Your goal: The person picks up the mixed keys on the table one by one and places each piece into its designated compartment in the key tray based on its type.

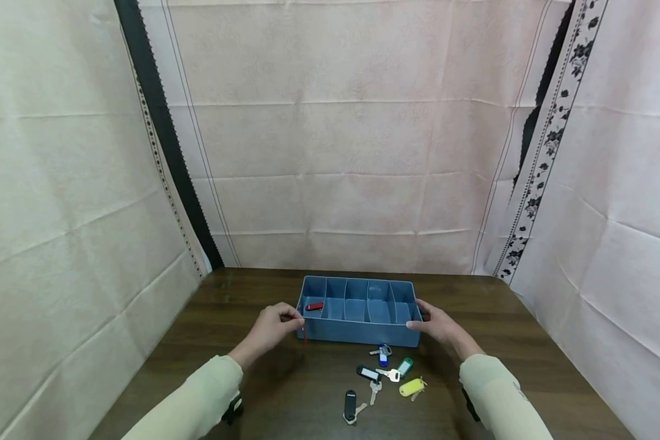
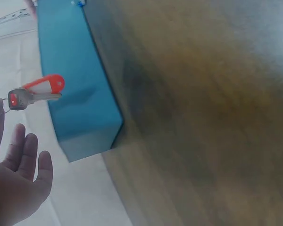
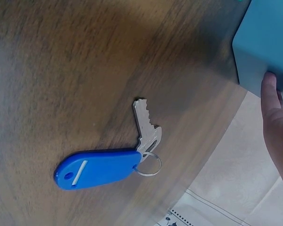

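Observation:
My left hand (image 1: 277, 324) pinches a thin metal ring between thumb and forefinger. From the ring hangs a key (image 2: 21, 99) with a red key tag (image 2: 58, 83), in front of the left end of a blue compartment box (image 1: 357, 331). The other fingers are spread apart in the left wrist view. My right hand (image 1: 442, 326) holds the box's right end, thumb at the front corner and fingers at the side. Another red key tag (image 1: 315, 306) lies in the leftmost compartment. The other compartments show bare floors.
Before the box, several tagged keys lie on the brown table (image 1: 269, 391): a blue tag (image 3: 99, 169), a green tag (image 1: 405, 366), a yellow tag (image 1: 412, 387) and black tags, one a black tag (image 1: 350, 404) nearest me. Pale cloth (image 1: 330, 153) hangs around the table.

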Motion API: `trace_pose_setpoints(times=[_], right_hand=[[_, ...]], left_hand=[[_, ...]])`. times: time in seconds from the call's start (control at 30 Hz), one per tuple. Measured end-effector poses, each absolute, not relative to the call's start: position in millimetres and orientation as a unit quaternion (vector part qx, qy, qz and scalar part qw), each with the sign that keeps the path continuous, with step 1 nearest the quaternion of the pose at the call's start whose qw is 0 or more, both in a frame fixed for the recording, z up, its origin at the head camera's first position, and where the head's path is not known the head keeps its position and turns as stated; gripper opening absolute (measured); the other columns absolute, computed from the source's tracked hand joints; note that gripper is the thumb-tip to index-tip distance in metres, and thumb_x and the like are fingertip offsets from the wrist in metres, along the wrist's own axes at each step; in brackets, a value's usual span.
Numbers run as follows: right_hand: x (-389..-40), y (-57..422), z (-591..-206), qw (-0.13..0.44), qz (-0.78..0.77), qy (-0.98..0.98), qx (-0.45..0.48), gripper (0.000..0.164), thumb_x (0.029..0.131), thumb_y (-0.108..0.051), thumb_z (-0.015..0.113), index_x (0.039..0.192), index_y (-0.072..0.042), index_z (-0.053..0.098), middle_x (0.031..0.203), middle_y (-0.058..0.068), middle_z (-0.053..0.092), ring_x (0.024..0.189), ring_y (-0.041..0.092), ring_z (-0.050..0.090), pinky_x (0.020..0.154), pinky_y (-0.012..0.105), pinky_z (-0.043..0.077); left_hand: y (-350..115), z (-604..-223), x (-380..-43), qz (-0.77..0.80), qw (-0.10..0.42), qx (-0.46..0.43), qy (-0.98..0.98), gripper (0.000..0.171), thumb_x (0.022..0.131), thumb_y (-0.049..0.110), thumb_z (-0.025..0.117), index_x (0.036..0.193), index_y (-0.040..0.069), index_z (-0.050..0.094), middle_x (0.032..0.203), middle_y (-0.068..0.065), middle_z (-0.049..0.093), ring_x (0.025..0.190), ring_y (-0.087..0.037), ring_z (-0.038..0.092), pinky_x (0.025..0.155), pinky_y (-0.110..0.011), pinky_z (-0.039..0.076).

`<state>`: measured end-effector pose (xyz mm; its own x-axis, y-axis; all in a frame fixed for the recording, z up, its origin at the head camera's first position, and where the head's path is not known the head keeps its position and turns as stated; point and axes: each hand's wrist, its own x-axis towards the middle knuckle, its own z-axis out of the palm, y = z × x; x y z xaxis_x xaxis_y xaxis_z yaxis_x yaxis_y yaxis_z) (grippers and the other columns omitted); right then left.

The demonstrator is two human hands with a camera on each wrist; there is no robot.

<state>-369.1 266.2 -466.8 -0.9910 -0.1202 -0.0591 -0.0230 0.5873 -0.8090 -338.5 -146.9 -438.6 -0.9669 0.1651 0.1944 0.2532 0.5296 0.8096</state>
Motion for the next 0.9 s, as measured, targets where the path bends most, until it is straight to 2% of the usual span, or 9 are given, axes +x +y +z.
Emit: trace_pose_setpoints(times=[0.2,0.47,0.73,0.9], right_hand=[[-369,267,-467,0.054,-0.454,0.888,-0.039,0.092,0.089,-0.039,0.074,0.156,-0.001,0.023,0.156,0.029,0.027,0.138,0.052,0.031,0.106,0.065,0.032],[-369,267,-467,0.054,-0.454,0.889,-0.038,0.095,0.087,-0.042,0.074,0.156,-0.003,0.023,0.157,0.027,0.027,0.138,0.052,0.031,0.106,0.065,0.032],[-369,267,-467,0.053,-0.456,0.887,-0.038,0.091,0.089,-0.039,0.074,0.156,-0.003,0.023,0.157,0.027,0.027,0.138,0.051,0.031,0.106,0.064,0.032],[-369,266,-467,0.053,-0.455,0.888,-0.037,0.094,0.087,-0.043,0.074,0.156,-0.004,0.023,0.157,0.027,0.028,0.138,0.051,0.031,0.106,0.064,0.033]], left_hand=[[-145,-427,-345,-0.475,0.07,-0.127,-0.868,0.004,0.091,0.019,0.075,0.088,0.015,0.073,0.096,0.001,0.065,0.086,-0.019,0.056,0.074,-0.033,0.052],[-139,-418,-359,-0.492,0.071,-0.122,-0.859,0.007,0.092,0.021,0.073,0.091,0.014,0.074,0.099,-0.002,0.065,0.088,-0.021,0.057,0.073,-0.033,0.053],[-133,-412,-384,-0.465,0.106,-0.12,-0.871,0.009,0.093,0.021,0.072,0.094,0.013,0.075,0.104,-0.003,0.066,0.094,-0.02,0.06,0.082,-0.038,0.054],[-129,-410,-400,-0.468,0.116,-0.105,-0.87,0.01,0.094,0.022,0.071,0.094,0.013,0.074,0.106,-0.005,0.065,0.097,-0.023,0.058,0.084,-0.041,0.053]])
